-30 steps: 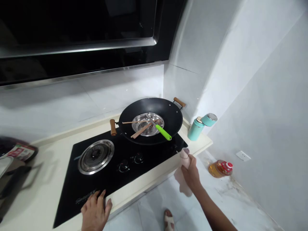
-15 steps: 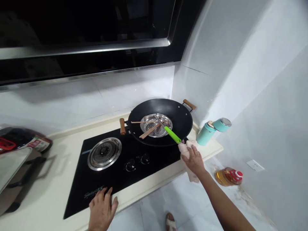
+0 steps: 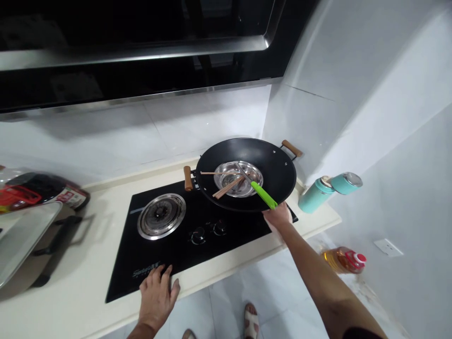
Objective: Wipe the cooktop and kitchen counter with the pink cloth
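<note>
My right hand (image 3: 278, 217) is on a pale cloth (image 3: 271, 225) at the stove's right front corner, just below the wok. Its fingertips reach under the wok's near rim and are partly hidden. With fingers spread, my left hand (image 3: 157, 293) rests on the front edge of the black glass stove (image 3: 183, 254). On the right burner sits a black wok (image 3: 278, 179) with wooden side handles. Inside it is a shiny steel bowl (image 3: 257, 172) with several wooden chopsticks (image 3: 228, 188) and a green-handled utensil (image 3: 264, 194) lying across it.
A mint-green flask (image 3: 314, 197) and a mint-topped container (image 3: 346, 183) stand right of the wok. A bottle of yellow oil (image 3: 341, 260) is on the floor. At left are a rectangular pan (image 3: 31, 245) and dark bottles (image 3: 42, 183). The range hood (image 3: 141, 56) hangs above.
My right hand has slid the cloth forward and inward along the stove, toward the wok's underside. My left hand stays at the stove edge. The view has shifted slightly left.
</note>
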Motion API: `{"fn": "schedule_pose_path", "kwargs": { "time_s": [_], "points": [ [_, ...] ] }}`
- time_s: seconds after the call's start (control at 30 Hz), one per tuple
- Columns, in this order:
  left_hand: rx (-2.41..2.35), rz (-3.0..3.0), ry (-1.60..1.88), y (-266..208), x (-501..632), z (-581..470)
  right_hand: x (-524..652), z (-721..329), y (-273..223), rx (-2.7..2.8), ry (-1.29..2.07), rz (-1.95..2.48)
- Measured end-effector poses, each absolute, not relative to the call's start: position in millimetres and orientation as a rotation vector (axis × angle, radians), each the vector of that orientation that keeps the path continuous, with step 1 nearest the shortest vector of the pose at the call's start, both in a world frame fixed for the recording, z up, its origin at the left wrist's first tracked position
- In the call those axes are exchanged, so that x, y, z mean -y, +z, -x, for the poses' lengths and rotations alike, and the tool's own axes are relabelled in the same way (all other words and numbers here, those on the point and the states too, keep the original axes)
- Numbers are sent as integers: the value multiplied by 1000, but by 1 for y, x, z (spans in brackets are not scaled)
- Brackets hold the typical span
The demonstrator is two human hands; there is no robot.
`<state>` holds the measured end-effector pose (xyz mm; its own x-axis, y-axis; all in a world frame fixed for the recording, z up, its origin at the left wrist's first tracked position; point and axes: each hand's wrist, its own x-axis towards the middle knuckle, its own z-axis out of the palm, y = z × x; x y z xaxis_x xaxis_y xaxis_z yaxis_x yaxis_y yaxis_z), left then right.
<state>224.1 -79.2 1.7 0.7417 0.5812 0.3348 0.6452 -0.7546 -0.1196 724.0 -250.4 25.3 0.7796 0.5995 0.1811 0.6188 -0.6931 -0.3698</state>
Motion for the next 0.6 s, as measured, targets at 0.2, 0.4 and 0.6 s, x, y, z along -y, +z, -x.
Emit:
{"fn": "schedule_pose_path", "kwargs": {
  "time_s": [0.2, 0.4, 0.6],
  "points": [
    [950, 2706, -445, 1, 79, -225, 236, -605, 15, 1249, -129, 2304],
    [891, 2672, -481, 3, 78, -226, 238, -547, 14, 1423, -75, 2004],
    [883, 2689, -504, 3, 77, -226, 296, -624, 1, 1380, -105, 2054]
  ]
}}
